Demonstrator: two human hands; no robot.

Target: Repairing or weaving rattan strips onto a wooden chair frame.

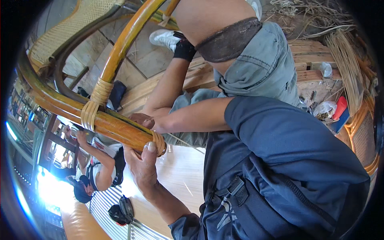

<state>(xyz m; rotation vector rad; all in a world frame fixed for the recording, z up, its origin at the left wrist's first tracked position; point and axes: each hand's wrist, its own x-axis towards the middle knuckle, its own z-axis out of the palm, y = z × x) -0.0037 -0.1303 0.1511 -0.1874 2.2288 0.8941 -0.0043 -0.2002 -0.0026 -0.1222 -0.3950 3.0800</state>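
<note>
A glossy yellow-brown rattan chair frame [120, 130] lies across the left of the head view, its end pointing toward me. My left hand [144, 168] grips this end from below, thumb pressed against the pale rattan binding [159, 143] wound round it. Behind the same pole, my right hand [142, 119] is curled and partly hidden; what its fingers hold cannot be made out. A thin loose strip [186, 141] trails from near the bound end toward my clothes. Farther along, a wider wrapped binding [98, 100] joins a curved upright piece to the pole.
A woven cane panel [72, 26] stands at the upper left. Wooden planks [310, 54] lie beyond my legs, with bundled rattan strips [346, 66] and scraps at the right. Another person [100, 168] works at the left. A black object [121, 210] rests on a striped surface below.
</note>
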